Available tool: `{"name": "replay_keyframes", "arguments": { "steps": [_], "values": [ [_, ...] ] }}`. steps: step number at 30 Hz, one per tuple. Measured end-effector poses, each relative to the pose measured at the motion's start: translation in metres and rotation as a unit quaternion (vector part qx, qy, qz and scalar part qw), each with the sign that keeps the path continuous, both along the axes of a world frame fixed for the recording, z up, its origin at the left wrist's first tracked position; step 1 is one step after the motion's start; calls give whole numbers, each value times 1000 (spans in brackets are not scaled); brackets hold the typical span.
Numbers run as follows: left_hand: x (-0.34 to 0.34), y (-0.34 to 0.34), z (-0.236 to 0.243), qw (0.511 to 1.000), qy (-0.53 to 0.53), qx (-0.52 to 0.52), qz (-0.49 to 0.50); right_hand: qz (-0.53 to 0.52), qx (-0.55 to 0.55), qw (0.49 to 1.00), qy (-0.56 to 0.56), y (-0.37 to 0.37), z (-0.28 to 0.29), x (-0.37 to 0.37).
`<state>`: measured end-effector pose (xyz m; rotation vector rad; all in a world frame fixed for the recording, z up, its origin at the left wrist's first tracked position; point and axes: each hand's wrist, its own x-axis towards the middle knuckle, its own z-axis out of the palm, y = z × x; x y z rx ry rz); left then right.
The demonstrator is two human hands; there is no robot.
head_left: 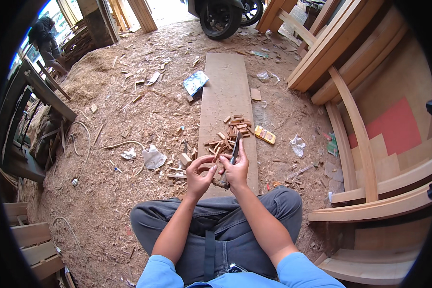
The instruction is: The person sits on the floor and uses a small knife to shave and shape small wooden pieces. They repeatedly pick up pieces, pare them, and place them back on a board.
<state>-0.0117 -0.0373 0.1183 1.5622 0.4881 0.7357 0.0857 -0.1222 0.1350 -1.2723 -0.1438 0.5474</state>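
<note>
My left hand (199,178) is closed, pinching a small wooden stick (217,154) upright between thumb and fingers. Close beside it, my right hand (236,172) grips a knife (235,148), its long dark blade pointing away from me; whether it is a knife or a chisel is hard to make out. Both hands are over the near end of a long flat board (225,81) on the ground. Just beyond them lies a loose pile of small reddish-brown wood pieces (239,126). Several paler wood blocks (185,159) lie by the board's left edge.
Shavings and scraps cover the ground. A yellow packet (265,135) lies right of the board, a blue-and-white bag (195,83) at its left. A pale cord (123,143) runs at left. Wooden frames (365,125) stand at right, a motorbike wheel (220,20) ahead, another person (47,42) far left.
</note>
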Motion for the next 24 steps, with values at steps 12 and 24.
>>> {"name": "replay_keyframes", "arguments": {
  "steps": [12, 24],
  "values": [
    [0, 2, -3, 999, -8, -14, 30, 41, 17, 999, -6, 1, 0, -4],
    [1, 8, -8, 988, 0, -154, -4, 45, -9, 998, -50, 3, -9, -6]
  ]
}}
